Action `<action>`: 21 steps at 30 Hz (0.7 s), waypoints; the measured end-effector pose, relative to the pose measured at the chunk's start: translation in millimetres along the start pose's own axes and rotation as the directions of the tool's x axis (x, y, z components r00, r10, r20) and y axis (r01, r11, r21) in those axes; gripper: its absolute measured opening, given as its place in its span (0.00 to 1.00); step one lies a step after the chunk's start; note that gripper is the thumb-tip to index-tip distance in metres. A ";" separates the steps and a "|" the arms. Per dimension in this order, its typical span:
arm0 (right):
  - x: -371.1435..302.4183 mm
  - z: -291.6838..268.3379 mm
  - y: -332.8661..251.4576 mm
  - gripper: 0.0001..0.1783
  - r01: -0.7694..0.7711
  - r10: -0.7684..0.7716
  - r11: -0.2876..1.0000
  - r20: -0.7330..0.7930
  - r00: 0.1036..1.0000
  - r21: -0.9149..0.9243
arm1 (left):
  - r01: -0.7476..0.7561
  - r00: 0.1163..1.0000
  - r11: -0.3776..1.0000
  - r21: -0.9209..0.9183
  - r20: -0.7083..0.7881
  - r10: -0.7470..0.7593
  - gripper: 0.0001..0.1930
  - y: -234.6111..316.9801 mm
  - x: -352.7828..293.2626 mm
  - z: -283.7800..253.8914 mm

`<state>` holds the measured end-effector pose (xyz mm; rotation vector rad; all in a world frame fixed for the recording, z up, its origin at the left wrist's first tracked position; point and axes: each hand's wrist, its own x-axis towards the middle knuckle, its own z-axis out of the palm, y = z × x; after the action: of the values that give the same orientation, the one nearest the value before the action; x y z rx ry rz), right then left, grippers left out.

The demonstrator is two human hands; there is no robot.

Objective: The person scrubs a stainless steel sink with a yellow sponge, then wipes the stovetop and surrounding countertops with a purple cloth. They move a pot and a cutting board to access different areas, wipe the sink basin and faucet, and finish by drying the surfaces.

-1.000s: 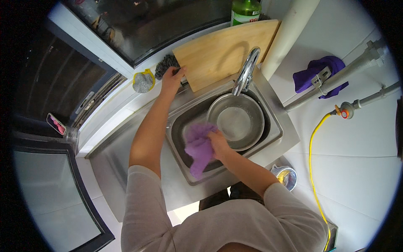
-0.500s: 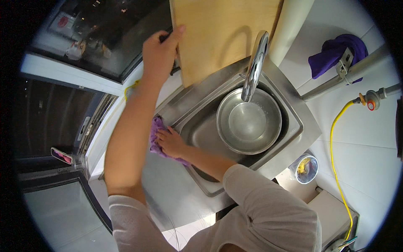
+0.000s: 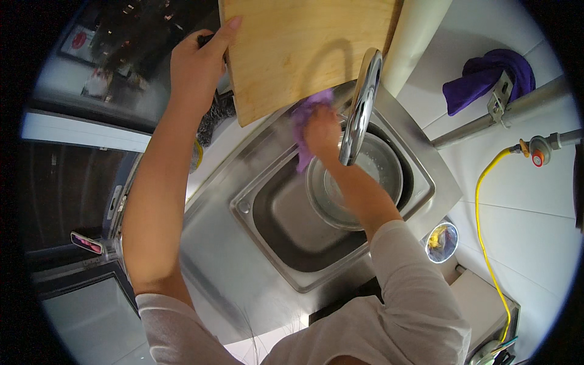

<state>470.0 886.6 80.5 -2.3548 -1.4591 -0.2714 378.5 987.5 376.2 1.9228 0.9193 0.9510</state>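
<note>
My left hand [image 3: 204, 70] grips the left edge of a wooden cutting board [image 3: 304, 58], its thumb on the front face and the other fingers mostly hidden. The board leans upright behind the sink [image 3: 286, 213]. My right hand [image 3: 322, 131], a little blurred, presses a purple cloth [image 3: 303, 131] on the steel rim at the back of the sink, just under the board. In the sink stands a round metal basin [image 3: 380, 161], partly covered by my right forearm and the chrome faucet [image 3: 364, 106]. It appears to hold some water.
A dark purple cloth [image 3: 486, 76] hangs over a wall pipe at the right, above a yellow hose [image 3: 477, 207] with a valve. A small clear bin [image 3: 441, 242] stands beside the counter. The window [image 3: 91, 128] and a phone [image 3: 86, 242] are at the left.
My right hand has wiped the cloth from the counter left of the sink to its back rim. My left hand and the board have shifted slightly left in view.
</note>
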 end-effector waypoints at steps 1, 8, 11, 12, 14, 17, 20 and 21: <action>5.9 -5.6 9.1 0.21 -0.108 0.107 0.994 -0.156 0.982 0.002 | 0.007 1.000 1.000 0.017 0.001 -0.007 0.24 -2.1 0.4 -3.5; 76.2 25.5 32.0 0.34 -0.538 0.687 0.701 -0.242 0.685 0.469 | -0.017 1.000 0.999 -0.028 0.004 0.017 0.22 13.9 3.4 12.1; 80.5 11.2 40.7 0.36 -0.508 0.687 0.604 -0.078 0.723 0.614 | 0.007 0.999 0.998 -0.068 -0.048 -0.011 0.20 20.0 -2.6 12.9; 80.7 10.0 39.0 0.36 -0.499 0.682 0.578 -0.046 0.730 0.646 | 0.000 0.997 0.997 -0.078 -0.073 -0.005 0.19 21.4 -2.8 11.3; 78.2 6.9 42.9 0.37 -0.491 0.688 0.554 -0.037 0.725 0.673 | -0.014 0.997 0.992 -0.125 -0.075 0.005 0.17 29.5 -3.7 9.6; 78.9 7.7 41.8 0.39 -0.490 0.719 0.542 -0.076 0.691 0.682 | 0.000 0.999 0.981 -0.195 -0.034 -0.006 0.14 35.9 -9.6 -12.5; 85.8 3.7 50.7 0.41 -0.507 0.747 0.579 -0.168 0.643 0.639 | 0.052 0.997 0.978 -0.201 -0.050 -0.063 0.12 43.8 -22.1 -33.9; 89.8 -1.5 54.4 0.42 -0.516 0.755 0.589 -0.196 0.626 0.623 | 0.031 0.986 0.986 -0.166 -0.159 -0.057 0.12 49.6 -22.4 -33.6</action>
<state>559.0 938.1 101.9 -2.0062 -0.2936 -0.1662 352.3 958.2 426.6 1.7000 0.9429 1.1344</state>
